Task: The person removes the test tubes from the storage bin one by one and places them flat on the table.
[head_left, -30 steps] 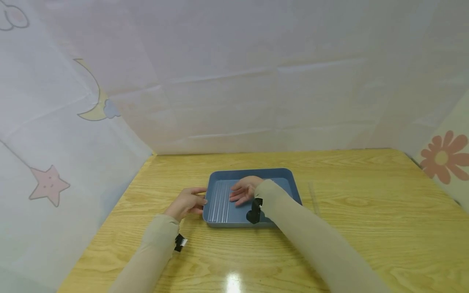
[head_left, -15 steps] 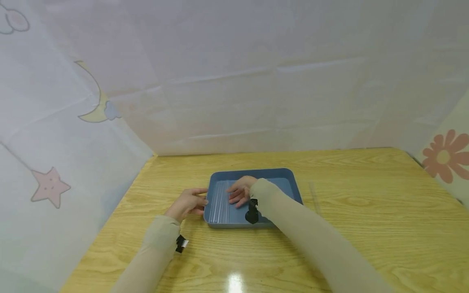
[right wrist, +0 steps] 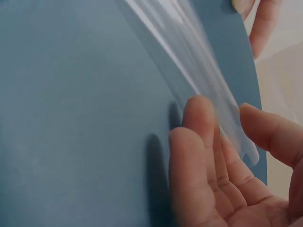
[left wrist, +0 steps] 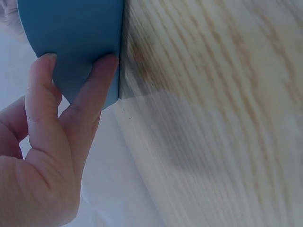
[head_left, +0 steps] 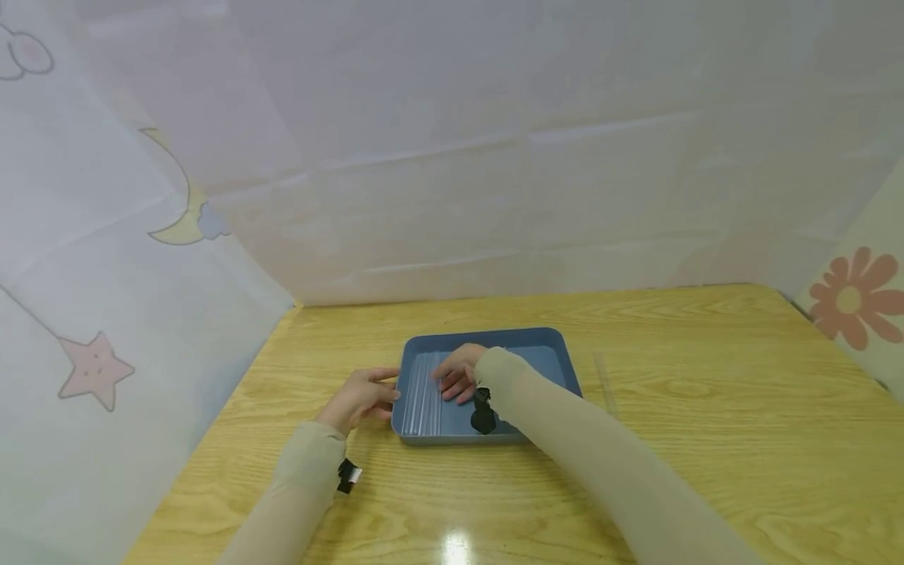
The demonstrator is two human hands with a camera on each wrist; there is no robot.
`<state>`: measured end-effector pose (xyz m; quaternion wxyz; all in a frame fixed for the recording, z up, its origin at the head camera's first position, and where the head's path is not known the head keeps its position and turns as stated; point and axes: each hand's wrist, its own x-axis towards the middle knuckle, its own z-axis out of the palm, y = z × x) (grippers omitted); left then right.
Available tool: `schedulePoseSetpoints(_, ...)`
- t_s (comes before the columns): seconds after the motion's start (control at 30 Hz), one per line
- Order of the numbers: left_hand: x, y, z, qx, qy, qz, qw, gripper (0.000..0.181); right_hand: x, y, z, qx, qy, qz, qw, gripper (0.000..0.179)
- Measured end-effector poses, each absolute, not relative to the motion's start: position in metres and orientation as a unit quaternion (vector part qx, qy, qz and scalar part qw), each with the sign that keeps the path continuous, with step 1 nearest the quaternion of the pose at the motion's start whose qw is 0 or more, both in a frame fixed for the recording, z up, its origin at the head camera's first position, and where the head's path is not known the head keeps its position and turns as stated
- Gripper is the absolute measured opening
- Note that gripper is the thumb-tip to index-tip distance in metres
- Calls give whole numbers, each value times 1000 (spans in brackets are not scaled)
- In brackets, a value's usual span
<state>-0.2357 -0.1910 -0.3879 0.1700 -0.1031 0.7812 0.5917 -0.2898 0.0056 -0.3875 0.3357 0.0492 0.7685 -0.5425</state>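
A shallow blue tray [head_left: 544,362] lies on the wooden table. Several clear tubes [head_left: 422,396] lie side by side along its left end. My left hand [head_left: 359,399] is at the tray's left side, extended fingertips touching its outer wall and rim in the left wrist view. Inside the tray, my right hand [head_left: 457,373] is just right of the tubes, fingers loosely bent. In the right wrist view its thumb [right wrist: 265,125] and fingertips lie on either side of the clear tubes [right wrist: 191,52], close to their near end, without a visible pinch.
A thin transparent strip [head_left: 605,384] lies on the table [head_left: 706,439] right of the tray. Behind and to the left, a printed cloth [head_left: 452,212] bounds the table. My right forearm [head_left: 586,439] crosses the tray's front right corner.
My right hand has shifted slightly left inside the tray, toward the clear tubes, and its fingers have bent a little more. My left hand has stayed at the tray's left side.
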Motion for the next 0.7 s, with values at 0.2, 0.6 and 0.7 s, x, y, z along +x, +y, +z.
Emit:
schedulePoseSetpoints(0.2, -236, -192, -390, -103, 777, 598, 168, 54, -297, 7, -393, 70, 741, -569, 350, 33)
schedulePoseSetpoints(0.6, -237, -192, -391, -101, 775, 601, 167, 54, -302, 20, -384, 147, 626, -678, 358, 44)
schedulePoseSetpoints(0.7, -237, -192, -391, -104, 777, 598, 165, 53, -302, 23, -382, 149, 614, -686, 360, 46)
